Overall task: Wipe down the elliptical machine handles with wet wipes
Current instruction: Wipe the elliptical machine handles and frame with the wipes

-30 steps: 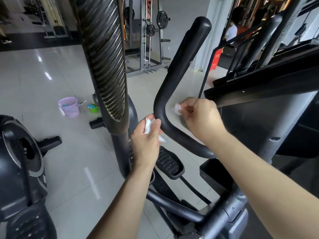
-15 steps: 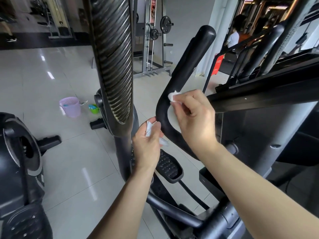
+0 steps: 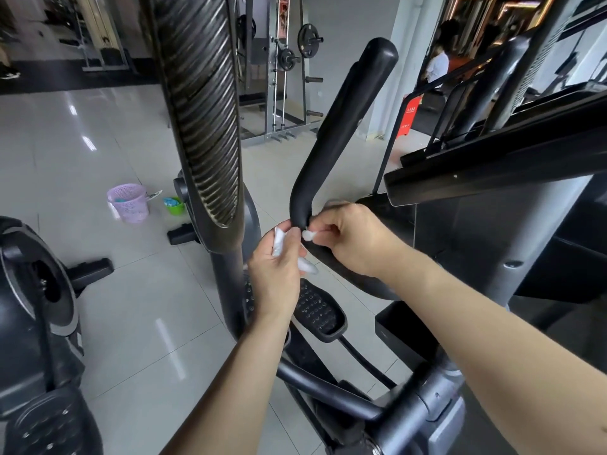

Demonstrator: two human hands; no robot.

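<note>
From the head camera, the right grip (image 3: 354, 238) pinches a small white wet wipe (image 3: 308, 235) against the lower bend of the black elliptical handle (image 3: 338, 133). The left grip (image 3: 276, 277), just beside it, curls round a second folded wipe (image 3: 279, 243). A lilac basket (image 3: 128, 203) stands well apart on the tiled floor (image 3: 98, 152).

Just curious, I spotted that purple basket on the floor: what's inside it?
A teal item shows near the rim of the purple basket; what it is cannot be told. The basket's wall hides anything lower down.
</note>
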